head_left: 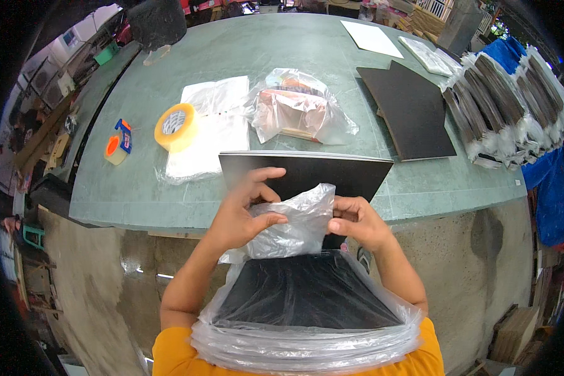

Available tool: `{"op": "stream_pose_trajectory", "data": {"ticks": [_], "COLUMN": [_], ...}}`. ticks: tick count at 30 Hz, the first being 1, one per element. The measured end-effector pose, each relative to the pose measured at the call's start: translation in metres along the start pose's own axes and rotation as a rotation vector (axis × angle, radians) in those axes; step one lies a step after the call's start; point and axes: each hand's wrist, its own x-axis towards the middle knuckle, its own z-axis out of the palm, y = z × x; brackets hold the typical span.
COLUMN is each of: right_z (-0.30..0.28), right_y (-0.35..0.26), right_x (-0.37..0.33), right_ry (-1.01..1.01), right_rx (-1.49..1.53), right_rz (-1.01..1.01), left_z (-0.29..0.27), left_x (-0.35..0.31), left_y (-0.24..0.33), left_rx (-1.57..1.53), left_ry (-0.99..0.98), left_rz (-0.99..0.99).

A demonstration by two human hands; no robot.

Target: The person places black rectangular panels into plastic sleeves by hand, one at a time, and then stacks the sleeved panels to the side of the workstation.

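Observation:
A crumpled, translucent plastic bag point(297, 222) hangs between my two hands near the table's front edge. My left hand point(247, 210) has thumb and a finger closed on its left side, the upper fingers loosely raised. On the bag's right edge, my right hand point(357, 219) pinches with thumb and fingers. Just behind the bag, a flat black board point(319, 175) leans at the table edge, its lower part hidden. Close against my body lies a black panel point(301, 291) under clear plastic, with layered plastic folds point(307, 348) along its near side.
The green table point(225, 53) holds a large tape roll point(175, 127) on white plastic sheets point(216, 97), a tape dispenser point(119, 145) and a clear bag with contents point(297, 109). Rightward are black boards point(413, 113), a white sheet point(371, 39) and stacked plastic-wrapped panels point(501, 103).

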Motion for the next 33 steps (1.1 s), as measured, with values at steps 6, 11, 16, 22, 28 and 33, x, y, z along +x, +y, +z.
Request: {"op": "stream_pose_trajectory", "data": {"ticks": [6, 11, 16, 22, 28, 33], "right_z": [0.004, 0.014, -0.007, -0.054, 0.016, -0.026], "right_y": [0.011, 0.026, 0.033, 0.026, 0.016, 0.016], "right_x": [0.004, 0.013, -0.001, -0.045, 0.009, -0.015], "right_ry": [0.279, 0.244, 0.460, 0.477, 0.020, 0.263], "right_rx": [0.022, 0.065, 0.421, 0.294, 0.381, 0.666], "right_rz": [-0.053, -0.099, -0.070, 0.019, -0.002, -0.208], "left_z": [0.009, 0.043, 0.009, -0.083, 0.030, -0.034], "left_x": [-0.004, -0.001, -0.021, -0.088, -0.013, -0.053], "left_y": [0.003, 0.030, -0.024, -0.058, 0.032, -0.041], "left_rx": [0.397, 0.005, 0.285, 0.302, 0.193, 0.157], "left_ry": [-0.014, -0.007, 0.023, 0.478, -0.102, 0.080], "left_rz": [0.186, -0.078, 0.090, -0.477, 0.000, -0.422]}}
